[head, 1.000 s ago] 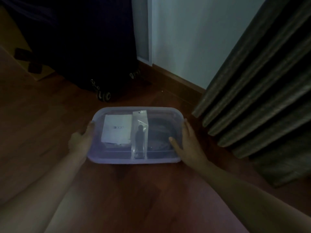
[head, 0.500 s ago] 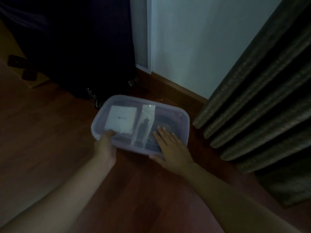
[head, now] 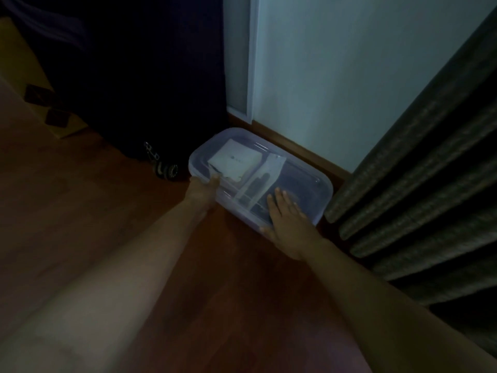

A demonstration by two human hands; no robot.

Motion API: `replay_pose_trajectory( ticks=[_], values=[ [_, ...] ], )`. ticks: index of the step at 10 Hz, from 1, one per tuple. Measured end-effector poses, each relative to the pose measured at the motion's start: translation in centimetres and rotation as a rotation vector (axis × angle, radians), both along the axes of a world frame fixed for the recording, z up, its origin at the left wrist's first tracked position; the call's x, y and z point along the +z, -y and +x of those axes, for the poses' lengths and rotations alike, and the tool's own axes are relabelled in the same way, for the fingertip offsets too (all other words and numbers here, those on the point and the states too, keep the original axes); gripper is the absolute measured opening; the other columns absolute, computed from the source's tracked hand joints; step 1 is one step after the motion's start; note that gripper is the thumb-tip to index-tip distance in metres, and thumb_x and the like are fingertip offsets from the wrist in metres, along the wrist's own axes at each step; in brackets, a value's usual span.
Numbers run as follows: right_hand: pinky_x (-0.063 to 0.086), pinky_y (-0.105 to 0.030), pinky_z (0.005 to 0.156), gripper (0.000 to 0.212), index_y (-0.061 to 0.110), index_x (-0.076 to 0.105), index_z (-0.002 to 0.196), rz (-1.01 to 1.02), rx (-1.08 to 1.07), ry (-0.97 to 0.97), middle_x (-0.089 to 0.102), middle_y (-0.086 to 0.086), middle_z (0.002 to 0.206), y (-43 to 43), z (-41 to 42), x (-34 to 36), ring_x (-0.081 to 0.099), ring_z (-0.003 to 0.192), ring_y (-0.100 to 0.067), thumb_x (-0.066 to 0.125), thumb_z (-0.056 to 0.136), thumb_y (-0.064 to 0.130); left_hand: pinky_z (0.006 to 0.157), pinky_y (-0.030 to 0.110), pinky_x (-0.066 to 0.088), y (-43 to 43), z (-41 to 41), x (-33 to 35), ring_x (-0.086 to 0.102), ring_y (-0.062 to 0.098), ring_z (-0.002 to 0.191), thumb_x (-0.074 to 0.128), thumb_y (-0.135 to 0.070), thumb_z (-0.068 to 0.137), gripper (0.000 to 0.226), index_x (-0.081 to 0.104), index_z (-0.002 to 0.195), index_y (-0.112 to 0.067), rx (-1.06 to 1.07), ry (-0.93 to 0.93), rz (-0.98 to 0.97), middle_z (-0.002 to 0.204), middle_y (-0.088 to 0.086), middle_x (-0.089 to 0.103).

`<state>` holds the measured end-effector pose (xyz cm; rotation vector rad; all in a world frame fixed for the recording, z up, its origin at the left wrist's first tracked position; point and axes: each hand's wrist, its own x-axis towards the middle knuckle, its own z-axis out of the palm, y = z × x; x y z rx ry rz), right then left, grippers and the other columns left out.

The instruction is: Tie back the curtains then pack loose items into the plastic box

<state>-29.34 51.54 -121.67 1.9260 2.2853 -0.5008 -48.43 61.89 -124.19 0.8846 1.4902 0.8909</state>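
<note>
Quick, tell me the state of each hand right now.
Left hand: grips the plastic box at its near edge, thumb on top.
Right hand: open, fingers flat on top of the box.

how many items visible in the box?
2 that I can make out: a white packet at the left end of the box and a clear bag mid-box. The right end, under the right hand, is too dim to count.
</note>
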Motion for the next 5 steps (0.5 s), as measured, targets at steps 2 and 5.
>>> replay_pose_trajectory(
  ticks=[2, 5],
  values=[
    [-0.005, -0.035, 0.116, 0.077, 0.009, -0.010, 0.148, 0.006, -0.025, -0.012, -0.017, -0.012, 0.156, -0.8, 1.0, 0.0, -0.017, 0.144, -0.023, 0.032, 0.097, 0.049, 0.097, 0.043, 0.049, -0.9, 0.7, 0.1, 0.058, 0.027, 0.113, 0.054, -0.034, 0.093, 0.060, 0.031, 0.143, -0.008, -0.096, 0.070, 0.045, 0.132, 0.011, 0.054],
    [-0.005, -0.036, 0.117, 0.074, 0.010, -0.011, 0.147, -0.037, -0.094, -0.188, -0.017, -0.006, 0.157, 0.0, 1.0, 5.2, -0.016, 0.144, -0.017, 0.023, 0.096, 0.052, 0.098, 0.021, 0.027, 3.2, -1.0, 7.1, 0.038, 0.025, 0.132, 0.030, -0.043, 0.099, 0.058, 0.020, 0.148, -0.013, -0.365, -0.480, 0.129, 0.147, 0.007, 0.036]
  ],
)
